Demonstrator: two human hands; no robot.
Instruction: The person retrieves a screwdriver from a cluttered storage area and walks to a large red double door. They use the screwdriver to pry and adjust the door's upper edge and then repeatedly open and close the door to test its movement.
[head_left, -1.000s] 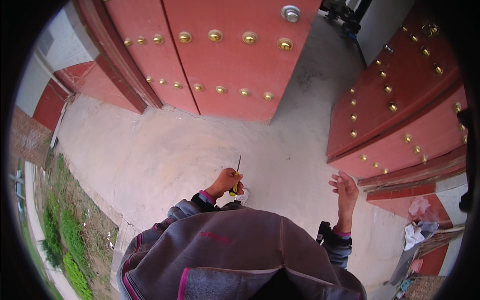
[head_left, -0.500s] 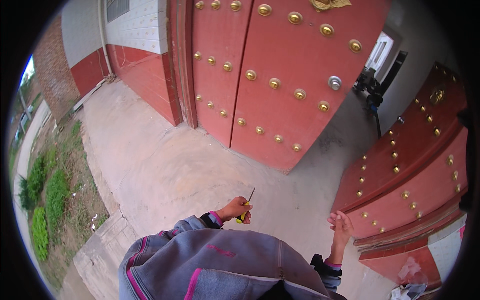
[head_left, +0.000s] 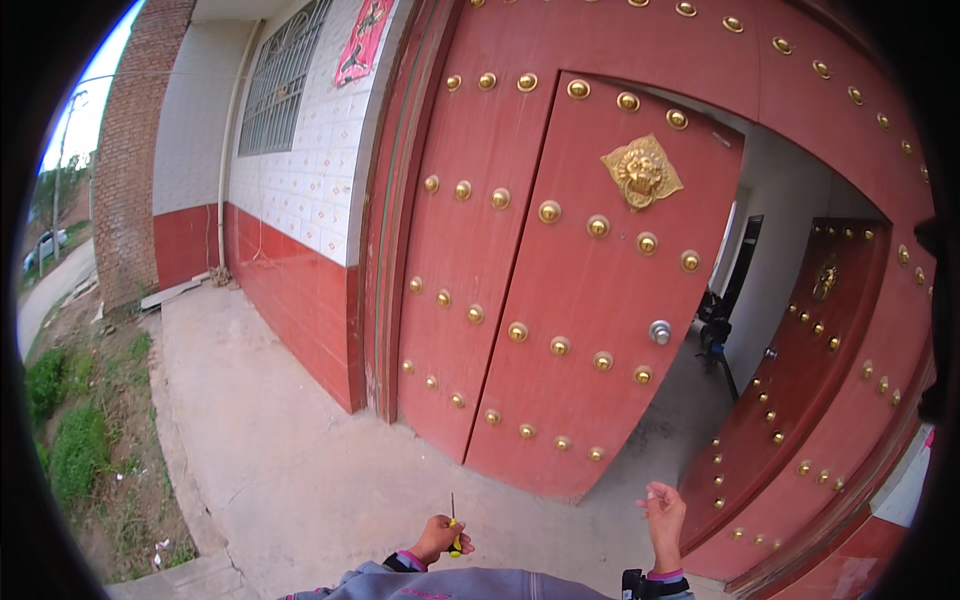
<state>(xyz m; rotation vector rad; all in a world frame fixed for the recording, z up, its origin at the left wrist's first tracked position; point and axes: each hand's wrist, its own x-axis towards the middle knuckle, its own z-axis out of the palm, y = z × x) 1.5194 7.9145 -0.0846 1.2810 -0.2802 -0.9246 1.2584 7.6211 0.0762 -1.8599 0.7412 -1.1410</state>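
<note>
My left hand point(head_left: 434, 541) is closed around a small screwdriver point(head_left: 456, 538) with a yellow and black handle, its thin dark shaft pointing up. To the right, my right hand point(head_left: 664, 518) is raised with its fingers curled in toward the thumb. Whatever those fingertips may hold is too small to make out. Ahead stands a red door leaf point(head_left: 590, 300), swung partly open, with rows of gold studs, a gold lion-head knocker point(head_left: 642, 172) and a round silver knob point(head_left: 660, 332). Neither hand touches the door.
A second red leaf point(head_left: 790, 370) stands open on the right, with a dark passage and a black wheeled object point(head_left: 713, 325) between the leaves. Concrete paving point(head_left: 300, 470) lies underfoot. At left are a tiled wall point(head_left: 300, 200), a barred window point(head_left: 283, 85) and a planted strip point(head_left: 75, 450).
My view has tilted up, bringing the knocker, window and upper door into sight. Both hands now appear lower in the picture, the left still gripping the screwdriver and the right still raised.
</note>
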